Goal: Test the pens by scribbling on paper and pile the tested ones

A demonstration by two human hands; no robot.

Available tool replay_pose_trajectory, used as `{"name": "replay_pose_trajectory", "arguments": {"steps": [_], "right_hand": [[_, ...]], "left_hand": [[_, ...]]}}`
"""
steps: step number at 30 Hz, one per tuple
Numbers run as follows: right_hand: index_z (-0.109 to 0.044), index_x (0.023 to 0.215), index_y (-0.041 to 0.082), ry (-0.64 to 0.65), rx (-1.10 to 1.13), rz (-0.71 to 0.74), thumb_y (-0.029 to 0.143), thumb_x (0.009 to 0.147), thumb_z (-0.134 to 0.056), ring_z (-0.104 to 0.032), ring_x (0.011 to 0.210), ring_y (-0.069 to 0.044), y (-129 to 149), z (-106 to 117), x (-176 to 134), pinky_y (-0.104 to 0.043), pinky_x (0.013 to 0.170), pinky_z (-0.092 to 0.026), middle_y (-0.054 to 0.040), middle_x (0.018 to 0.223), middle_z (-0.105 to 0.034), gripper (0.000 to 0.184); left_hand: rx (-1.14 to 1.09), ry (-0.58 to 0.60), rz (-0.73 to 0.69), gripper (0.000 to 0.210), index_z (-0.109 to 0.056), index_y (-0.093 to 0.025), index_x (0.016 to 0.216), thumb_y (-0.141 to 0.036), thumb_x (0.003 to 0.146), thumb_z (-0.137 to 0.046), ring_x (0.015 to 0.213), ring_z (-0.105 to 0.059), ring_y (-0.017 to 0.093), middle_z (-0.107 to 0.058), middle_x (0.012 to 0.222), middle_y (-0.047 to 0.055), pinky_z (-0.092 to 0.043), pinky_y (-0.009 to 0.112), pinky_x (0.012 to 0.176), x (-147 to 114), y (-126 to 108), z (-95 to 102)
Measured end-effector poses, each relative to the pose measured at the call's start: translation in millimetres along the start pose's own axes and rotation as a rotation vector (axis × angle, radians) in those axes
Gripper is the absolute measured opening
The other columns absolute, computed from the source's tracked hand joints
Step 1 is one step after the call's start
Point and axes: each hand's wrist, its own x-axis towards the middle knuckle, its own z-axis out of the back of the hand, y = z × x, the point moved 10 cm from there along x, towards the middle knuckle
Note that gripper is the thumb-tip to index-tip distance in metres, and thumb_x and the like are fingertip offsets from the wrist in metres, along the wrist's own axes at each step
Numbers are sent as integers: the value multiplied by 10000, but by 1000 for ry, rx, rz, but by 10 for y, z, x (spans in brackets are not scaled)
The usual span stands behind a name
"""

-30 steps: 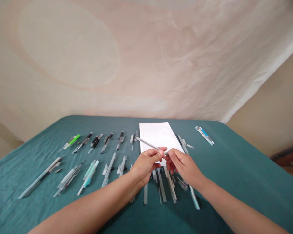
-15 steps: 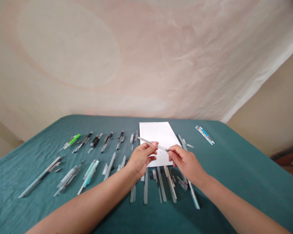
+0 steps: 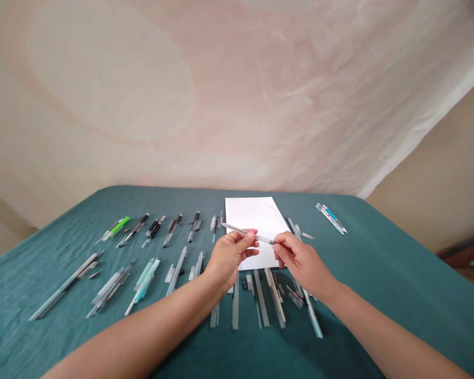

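Above the white paper [image 3: 256,210], a slim pen with a clear, greyish barrel [image 3: 265,240] is held slanting down to the right. My left hand [image 3: 233,255] pinches the barrel near its middle between thumb and fingers. The pen's left end sticks out past that hand. My right hand [image 3: 303,261] closes its thumb and fingers on the right end, where the barrel looks darker. That end's tip is hidden by the fingers. Below my hands lie several pen parts [image 3: 261,300], partly covered by my left forearm.
A green cloth [image 3: 379,273] covers the table. Groups of taken-apart pens lie to the left, including a bright green pen [image 3: 120,226], black-gripped pens [image 3: 174,229] and mint-coloured parts [image 3: 146,284]. Blue and white pens [image 3: 332,218] lie at the far right. A pale sheet [image 3: 221,95] hangs behind.
My right hand has shifted very slightly to the right at the pen's end. My left hand and the pen have barely moved.
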Motion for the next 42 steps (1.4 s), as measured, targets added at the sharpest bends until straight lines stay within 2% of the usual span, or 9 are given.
{"name": "replay_pose_trajectory", "arguments": {"steps": [6,11,17,24,27,32,35,39,42], "right_hand": [[-435,809,219,182,253,-118,465,954,-220,-546,509,-119,-102,-220,-16,-229,489,-411,28,629,-563,358],[-468,897,224,-2,0,-14,417,919,-398,-557,570,-128,-34,-22,-3,-259,619,-427,36,644,-575,206],[-454,839,225,106,63,-28,403,961,-268,-544,518,-121,-48,-150,-7,-237,549,-400,42,607,-574,284],[-508,914,234,-32,-351,69,383,944,-324,-578,611,-170,-12,-33,-23,-271,577,-351,-2,693,-605,239],[-482,864,232,12,-234,44,399,949,-299,-556,583,-158,-8,-66,-36,-268,592,-372,19,626,-563,262],[-389,769,217,232,325,-107,462,948,-263,-537,525,-114,-51,-273,-64,-235,536,-410,43,621,-508,329],[-389,774,211,269,463,-158,487,938,-273,-535,505,-103,-73,-323,-63,-219,491,-413,39,644,-504,341],[-481,1074,217,56,263,-42,479,886,-443,-571,631,-128,-22,-115,-6,-247,582,-470,-13,816,-591,324],[-431,1302,267,3,136,109,466,846,-528,-575,882,-186,147,-64,-29,-302,764,-483,-61,1049,-582,506]], "left_hand": [[18,12,-17,276,-671,-91,871,-248,662,-758,691,-568,112,-620,763,42,-501,266,676,-10,12,-9],[-9,9,-10,272,-667,-84,864,-246,665,-756,655,-561,102,-608,710,28,-504,265,672,-1,18,-5],[-6,12,-8,284,-669,-91,876,-246,657,-762,660,-563,103,-618,717,31,-506,264,678,4,25,-3],[-33,11,17,282,-669,-88,865,-251,657,-767,647,-570,95,-621,709,33,-507,258,694,11,52,13],[-35,13,24,285,-665,-90,859,-240,644,-776,639,-575,94,-619,701,27,-510,258,694,-3,59,1],[-13,27,7,278,-659,-89,851,-246,651,-771,628,-587,98,-623,684,24,-509,247,678,-14,37,-14],[-26,26,15,267,-657,-94,854,-237,658,-768,623,-588,95,-624,684,23,-509,242,679,0,22,-5],[-126,54,138,217,-664,-105,877,-207,700,-739,628,-572,75,-634,735,38,-499,209,679,-26,120,-51],[-166,207,293,184,-673,-111,838,-227,707,-734,607,-549,63,-619,723,34,-473,188,647,-152,303,-249]]}}
